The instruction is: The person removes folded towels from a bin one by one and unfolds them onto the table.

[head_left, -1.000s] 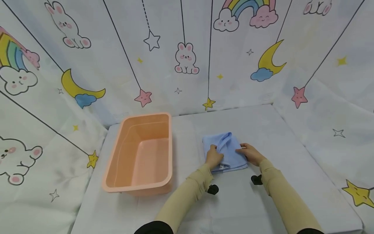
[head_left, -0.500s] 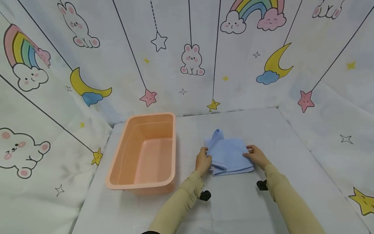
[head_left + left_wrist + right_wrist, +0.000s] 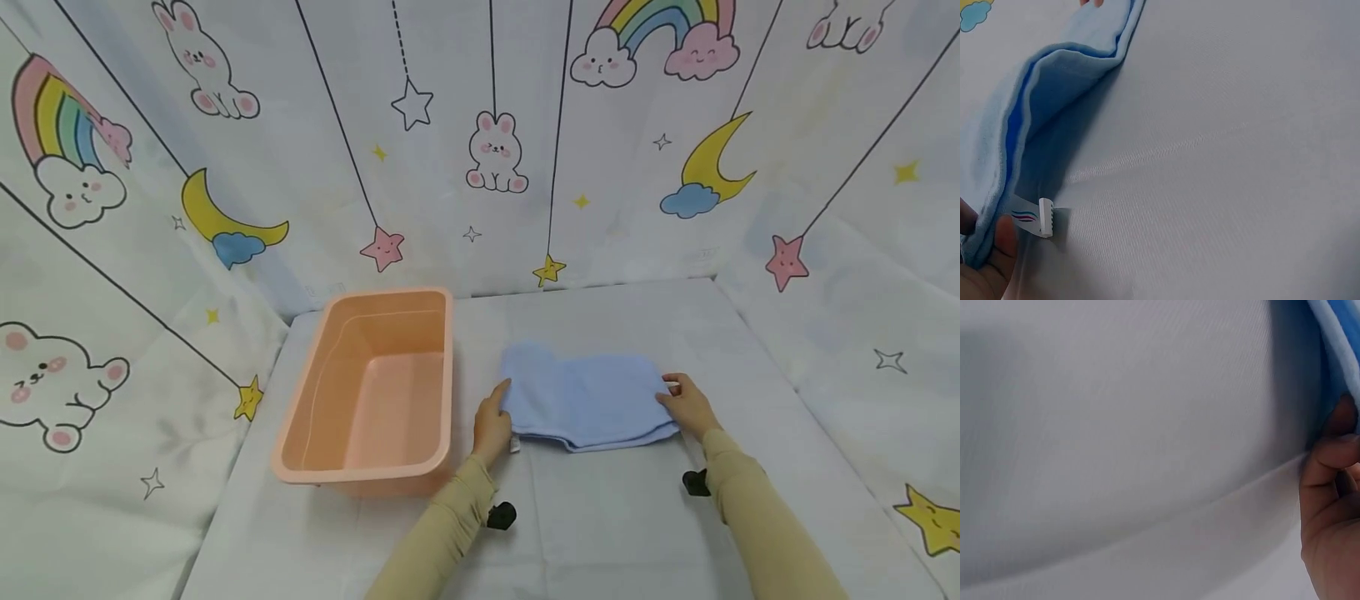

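L hand grip: pinching L edge of lt-blue cloth, white tag close by. R hand grip: pinching R edge. Cloth's folded, on white surface btwn hands; peach tub to L; cartoon-print backdrop behind.

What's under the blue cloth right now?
At the near edge of the blue cloth, shadowed white tabletop shows beneath, and a white label sticks out by the left hand. Farther under is covered and can't be seen.

blue cloth spread wider, left hand farther left
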A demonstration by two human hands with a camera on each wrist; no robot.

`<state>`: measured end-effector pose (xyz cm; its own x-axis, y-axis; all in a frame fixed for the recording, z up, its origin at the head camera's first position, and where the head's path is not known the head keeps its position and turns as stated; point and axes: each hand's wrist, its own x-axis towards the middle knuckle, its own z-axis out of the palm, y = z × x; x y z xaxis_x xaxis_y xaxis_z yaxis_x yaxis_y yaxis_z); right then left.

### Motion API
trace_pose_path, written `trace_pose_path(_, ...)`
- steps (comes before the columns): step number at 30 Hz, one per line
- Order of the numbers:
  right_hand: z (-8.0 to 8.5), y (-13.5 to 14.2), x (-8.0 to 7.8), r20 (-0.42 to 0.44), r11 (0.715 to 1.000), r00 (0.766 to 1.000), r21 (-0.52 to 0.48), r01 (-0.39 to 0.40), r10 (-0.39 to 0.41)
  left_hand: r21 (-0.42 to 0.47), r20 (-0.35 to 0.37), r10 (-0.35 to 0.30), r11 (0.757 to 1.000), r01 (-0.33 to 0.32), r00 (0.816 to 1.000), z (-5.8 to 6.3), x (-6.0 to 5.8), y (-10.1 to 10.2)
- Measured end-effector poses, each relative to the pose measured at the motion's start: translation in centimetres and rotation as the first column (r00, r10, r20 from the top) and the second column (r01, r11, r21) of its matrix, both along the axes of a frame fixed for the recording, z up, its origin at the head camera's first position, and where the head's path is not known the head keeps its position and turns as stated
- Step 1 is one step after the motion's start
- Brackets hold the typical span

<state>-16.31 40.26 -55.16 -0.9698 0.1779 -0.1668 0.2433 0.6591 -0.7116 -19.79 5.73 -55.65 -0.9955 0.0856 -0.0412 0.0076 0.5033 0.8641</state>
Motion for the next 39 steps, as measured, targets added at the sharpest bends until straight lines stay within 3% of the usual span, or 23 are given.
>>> trace_pose_path(8, 0.1, 1.7, 1.3, -0.008, 1.000, 1.000, 0.016, 0.025, -0.025, -0.080, -0.030, 0.005, 0.997, -0.007, 1.000, -0.2, 0.9, -1.9)
trace_pose_path(13, 0.0, 2.0, 2.1, 0.016, 1.000, 1.000, 0.013, 0.025, -0.025, -0.047, 0.021, -0.007, 0.999, 0.008, 1.000, -0.3, 1.8, -2.2)
trace_pose_path(18, 0.4, 2.5, 2.9, 0.067, 0.999, 0.998, 0.046, -0.001, -0.002, -0.020, 0.023, -0.020, 1.000, 0.021, 1.000, -0.7, 2.3, -2.5)
trace_pose_path(26, 0.2, 3.2, 4.4, 0.116, 0.990, 0.991, -0.129, -0.057, 0.073, -0.043, 0.005, -0.032, 0.999, 0.032, 0.999, -0.8, 2.8, -3.1)
trace_pose_path(32, -0.1, 3.2, 4.9, 0.106, 0.991, 0.991, -0.113, -0.064, 0.076, -0.056, 0.009, -0.063, 0.996, 0.063, 0.998, -0.7, 3.4, -3.6)
trace_pose_path(39, 0.2, 3.4, 5.5, 0.167, 0.990, 0.983, -0.128, -0.057, 0.078, 0.023, 0.070, -0.091, 0.996, 0.089, 0.993, -0.8, 4.3, -4.0)
